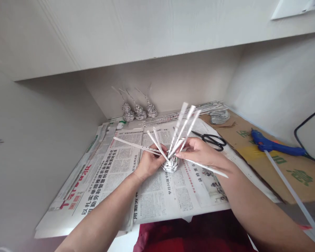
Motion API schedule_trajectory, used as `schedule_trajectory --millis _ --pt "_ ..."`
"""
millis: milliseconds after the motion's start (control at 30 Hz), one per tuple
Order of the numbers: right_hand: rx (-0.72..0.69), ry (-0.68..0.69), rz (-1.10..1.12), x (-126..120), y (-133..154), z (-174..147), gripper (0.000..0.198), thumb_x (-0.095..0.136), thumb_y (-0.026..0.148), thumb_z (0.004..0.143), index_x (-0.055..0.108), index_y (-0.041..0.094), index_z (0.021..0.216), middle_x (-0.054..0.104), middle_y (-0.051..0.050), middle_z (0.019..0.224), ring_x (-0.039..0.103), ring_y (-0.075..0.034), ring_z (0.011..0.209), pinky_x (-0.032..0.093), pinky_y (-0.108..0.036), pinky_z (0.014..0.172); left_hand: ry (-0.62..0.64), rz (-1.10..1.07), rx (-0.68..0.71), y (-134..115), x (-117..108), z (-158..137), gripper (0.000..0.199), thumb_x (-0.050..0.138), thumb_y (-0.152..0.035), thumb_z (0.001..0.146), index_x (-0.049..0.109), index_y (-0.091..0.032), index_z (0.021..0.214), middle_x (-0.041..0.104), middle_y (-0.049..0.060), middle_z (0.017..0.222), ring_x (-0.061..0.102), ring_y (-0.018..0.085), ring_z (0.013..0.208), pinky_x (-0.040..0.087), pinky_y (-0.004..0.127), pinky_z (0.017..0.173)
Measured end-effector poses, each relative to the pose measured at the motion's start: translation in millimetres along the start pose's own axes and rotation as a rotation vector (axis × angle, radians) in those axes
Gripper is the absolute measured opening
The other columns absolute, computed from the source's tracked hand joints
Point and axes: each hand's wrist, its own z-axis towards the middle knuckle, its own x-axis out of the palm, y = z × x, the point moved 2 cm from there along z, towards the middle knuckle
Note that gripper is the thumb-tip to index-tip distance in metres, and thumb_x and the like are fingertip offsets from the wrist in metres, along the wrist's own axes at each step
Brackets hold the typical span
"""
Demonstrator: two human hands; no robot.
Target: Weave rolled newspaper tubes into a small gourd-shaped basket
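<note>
Between my hands is a small round woven paper piece (170, 165), made of rolled newspaper. Several paper tubes (187, 120) stick up and outward from its top. My left hand (151, 162) grips its left side, fingers closed by the tube bases. One long tube (131, 143) points left past that hand. On the other side, my right hand (198, 152) pinches a tube near the rim with thumb and fingers. Another tube (207, 168) passes under the right wrist, pointing right. The fingertips of my left hand are partly hidden behind the tubes.
Newspaper sheets (115, 175) cover the table. Black scissors (212, 140) lie just beyond my right hand. Finished-looking woven gourd shapes (140, 112) stand at the back, beside a bundle of paper tubes (183, 113). A blue glue gun (275, 145) and grey cloth (219, 116) rest on cardboard (265, 164).
</note>
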Motion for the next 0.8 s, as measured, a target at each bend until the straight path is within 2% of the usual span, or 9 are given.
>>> schedule_trajectory --millis 133,333,433,567,733,800 --pt "0.078 -0.109 0.036 0.4 -2.5 1.7 0.015 0.07 0.032 0.074 0.061 0.02 0.078 0.066 -0.001 0.07 0.061 -0.014 0.06 0.045 -0.025 0.052 0.047 0.021 0.057 -1.9 -0.3 -1.6 0.014 0.064 -0.025 0.079 0.061 -0.015 0.088 0.064 0.002 0.08 0.06 0.013 0.072 0.049 0.023 0.067" --pt "0.082 -0.236 0.008 5.4 -7.2 4.2 0.013 0.067 0.03 0.074 0.06 0.019 0.076 0.065 -0.001 0.064 0.059 -0.013 0.056 0.043 -0.023 0.049 0.023 0.199 0.239 -7.3 -3.3 -3.7 0.01 0.064 -0.025 0.079 0.065 -0.016 0.084 0.066 0.004 0.081 0.061 0.014 0.076 0.048 0.027 0.072" --pt "0.107 -0.164 -0.011 8.6 -10.7 4.9 0.018 0.07 0.033 0.072 0.063 0.019 0.081 0.067 -0.001 0.071 0.061 -0.014 0.059 0.044 -0.023 0.05 0.006 0.231 0.255 -9.6 -3.3 -5.0 0.009 0.066 -0.024 0.078 0.066 -0.016 0.083 0.068 0.006 0.083 0.062 0.016 0.079 0.049 0.029 0.075" --pt "0.123 -0.117 -0.095 11.2 -18.2 6.9 0.021 0.07 0.037 0.071 0.062 0.019 0.07 0.066 -0.001 0.067 0.06 -0.014 0.059 0.043 -0.023 0.05 0.014 0.203 0.27 -10.9 -4.9 -5.1 0.007 0.065 -0.023 0.079 0.067 -0.016 0.082 0.068 0.005 0.084 0.063 0.016 0.079 0.049 0.029 0.077" --pt "0.147 -0.132 -0.008 16.9 -30.3 12.3 0.017 0.068 0.035 0.072 0.062 0.019 0.074 0.065 0.0 0.064 0.058 -0.013 0.053 0.042 -0.023 0.047 0.204 0.102 0.283 -10.2 -10.1 -2.0 0.012 0.062 -0.024 0.082 0.067 -0.015 0.09 0.067 0.007 0.09 0.063 0.017 0.085 0.051 0.03 0.081" --pt "0.114 -0.125 -0.028 19.3 -30.1 13.1 0.015 0.068 0.033 0.072 0.063 0.019 0.075 0.064 0.001 0.064 0.057 -0.012 0.054 0.042 -0.023 0.048 0.237 0.079 0.273 -9.7 -11.5 -0.9 0.014 0.062 -0.025 0.083 0.068 -0.015 0.091 0.067 0.007 0.092 0.063 0.017 0.086 0.051 0.03 0.081"
